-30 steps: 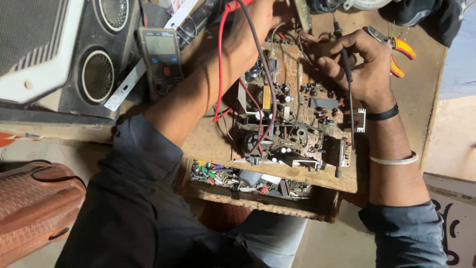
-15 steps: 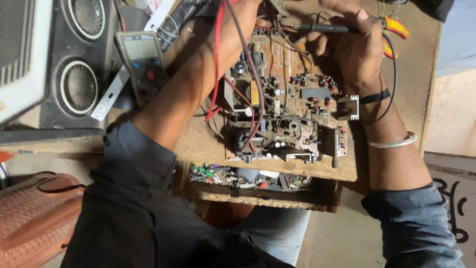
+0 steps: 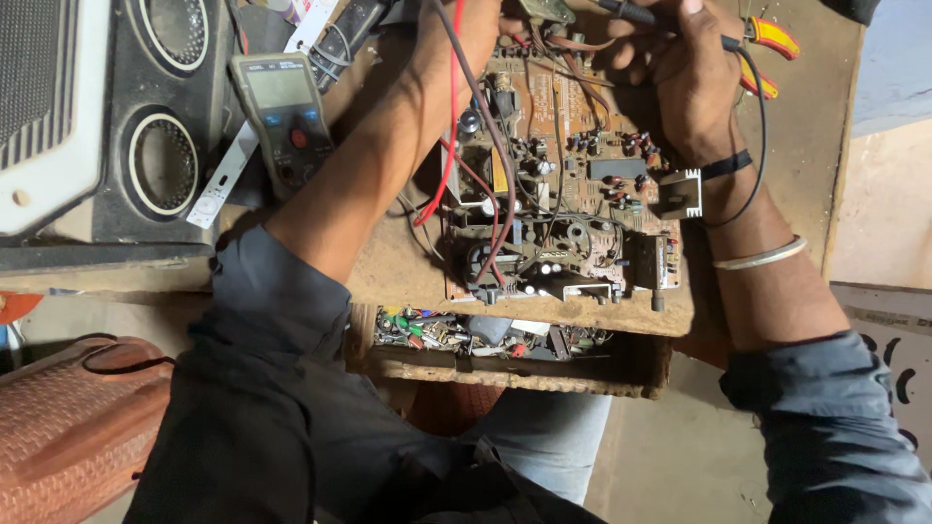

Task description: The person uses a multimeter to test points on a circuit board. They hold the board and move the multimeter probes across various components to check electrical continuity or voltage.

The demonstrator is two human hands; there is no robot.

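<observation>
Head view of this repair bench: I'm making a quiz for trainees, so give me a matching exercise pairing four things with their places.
Things:
1. multimeter
2. pliers
3. open drawer of small parts
4. speaker box

Places:
A. under the bench edge, below the circuit board
B. far left
C. top right, beyond the right hand
D. left of the left forearm

Pairs: 1-D, 2-C, 3-A, 4-B

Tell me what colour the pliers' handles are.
Red and yellow, on the pliers beside the right hand; head view.
</observation>
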